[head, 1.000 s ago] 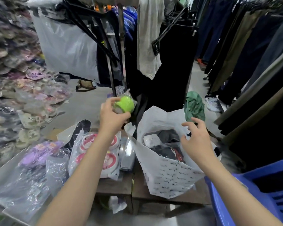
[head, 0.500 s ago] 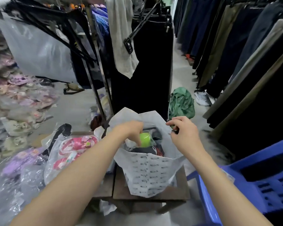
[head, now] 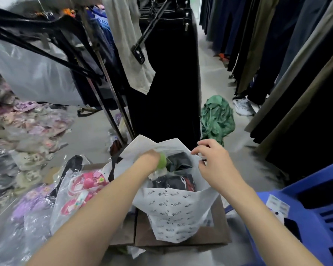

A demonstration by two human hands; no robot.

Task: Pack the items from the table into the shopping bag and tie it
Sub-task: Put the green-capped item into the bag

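**Head view: loading the shopping bag.** The shopping bag [head: 173, 214] stands open-mouthed on the table [head: 210, 237]. The left hand [head: 151, 160] is inside the bag's mouth, with its fingers curled round a green ball [head: 162, 160]. The ball shows at the fingertips, blurred, just above the dark clothes [head: 179, 162] already lying in the bag. The right hand [head: 213, 164], across the mouth from the ball, pinches the bag's rim between thumb and fingers and holds that side up. Outward of the left forearm, pink packets [head: 85, 185] in clear wrap lie on the table, not yet packed.

**Likely faults from this position:**
- **Ball rolls out.** The ball is round and the clothes beneath it form an uneven heap. If let go high, it may roll toward the rim under the left wrist. No hand supports that side, so the ball could spill out toward the packets.
- **Mouth closes.** The bag is thin and is held up on one side only. If the right hand's pinch slips, the mouth would probably fold shut over the left hand.
- **Bag tips.** The bag sits near the table's front edge. A hard downward push from the left hand could tip it toward the person.
- **Too full to tie.** With the packets still to go in, overfilling may leave too little slack at the rim for tying.
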